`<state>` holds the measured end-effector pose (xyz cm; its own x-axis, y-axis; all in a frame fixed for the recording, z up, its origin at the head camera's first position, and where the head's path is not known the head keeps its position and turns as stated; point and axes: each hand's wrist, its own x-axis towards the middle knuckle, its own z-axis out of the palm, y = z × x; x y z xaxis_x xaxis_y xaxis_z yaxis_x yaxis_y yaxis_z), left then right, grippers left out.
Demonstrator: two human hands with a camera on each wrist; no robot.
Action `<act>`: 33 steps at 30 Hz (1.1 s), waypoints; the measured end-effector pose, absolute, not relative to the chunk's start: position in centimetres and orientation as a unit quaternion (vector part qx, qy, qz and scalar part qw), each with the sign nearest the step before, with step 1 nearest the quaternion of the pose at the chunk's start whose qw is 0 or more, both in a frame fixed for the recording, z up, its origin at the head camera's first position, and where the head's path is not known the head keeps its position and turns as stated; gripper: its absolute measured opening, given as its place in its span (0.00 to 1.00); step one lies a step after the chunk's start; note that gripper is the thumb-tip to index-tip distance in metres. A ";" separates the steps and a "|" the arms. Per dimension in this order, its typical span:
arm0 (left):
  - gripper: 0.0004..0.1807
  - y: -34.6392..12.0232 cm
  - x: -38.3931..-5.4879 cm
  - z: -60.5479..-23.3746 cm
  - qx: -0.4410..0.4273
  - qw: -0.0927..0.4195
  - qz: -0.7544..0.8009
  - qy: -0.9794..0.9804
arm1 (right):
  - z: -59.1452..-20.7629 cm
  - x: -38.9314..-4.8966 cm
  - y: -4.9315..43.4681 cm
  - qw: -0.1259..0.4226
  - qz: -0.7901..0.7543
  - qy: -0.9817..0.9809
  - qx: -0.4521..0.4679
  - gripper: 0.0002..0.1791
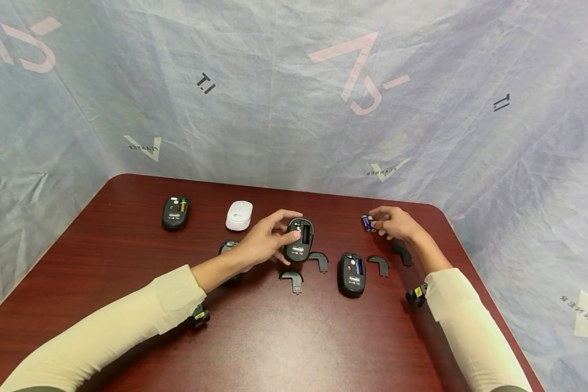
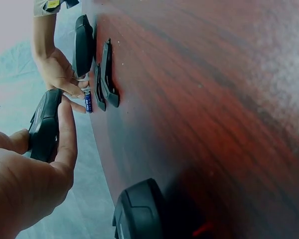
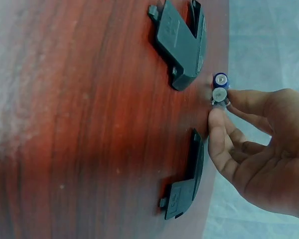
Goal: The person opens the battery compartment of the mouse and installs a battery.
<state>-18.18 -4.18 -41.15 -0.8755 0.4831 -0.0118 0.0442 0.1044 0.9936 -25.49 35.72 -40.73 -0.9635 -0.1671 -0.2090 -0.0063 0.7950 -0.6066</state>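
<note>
My left hand (image 1: 264, 243) grips a black computer mouse (image 1: 301, 253) above the table, its underside facing up and its battery slot uncovered and empty. In the left wrist view, thumb and fingers clasp the sides of this mouse (image 2: 45, 124). At the far right, my right hand (image 1: 394, 222) pinches one of two small batteries (image 1: 366, 223) lying side by side. The right wrist view shows thumb and fingertips of that hand (image 3: 264, 154) at the nearer battery (image 3: 219, 94). A black battery cover (image 1: 318, 261) lies just below the held mouse.
Another black mouse (image 1: 351, 275) lies upturned with a blue battery inside. More covers (image 1: 293, 282) (image 1: 379, 265) (image 1: 402, 254) are scattered nearby. A white mouse (image 1: 239, 215) and an upturned black mouse (image 1: 176, 213) stand left; another black mouse (image 1: 228, 246) is partly hidden by my left forearm.
</note>
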 end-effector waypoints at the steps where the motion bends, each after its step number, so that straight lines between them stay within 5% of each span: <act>1: 0.28 -4.1 -18.2 -41.2 0.181 0.171 0.644 0.723 | -40.8 -25.6 35.8 0.130 -0.315 0.939 -0.046 0.25; 15: 0.28 -4.0 -18.0 -41.1 0.181 0.172 0.651 0.717 | -40.3 -25.3 36.0 0.114 -0.246 0.962 -0.025 0.20; 33: 0.28 -4.2 -18.0 -41.3 0.173 0.173 0.658 0.712 | -40.7 -22.4 35.3 0.003 -0.306 0.951 -0.033 0.17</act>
<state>-18.03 -4.24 -41.29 -0.8805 0.4736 -0.0192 0.0181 0.0742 0.9971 -22.36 35.26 -40.74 -0.9977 -0.0654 0.0148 -0.0618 0.8106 -0.5824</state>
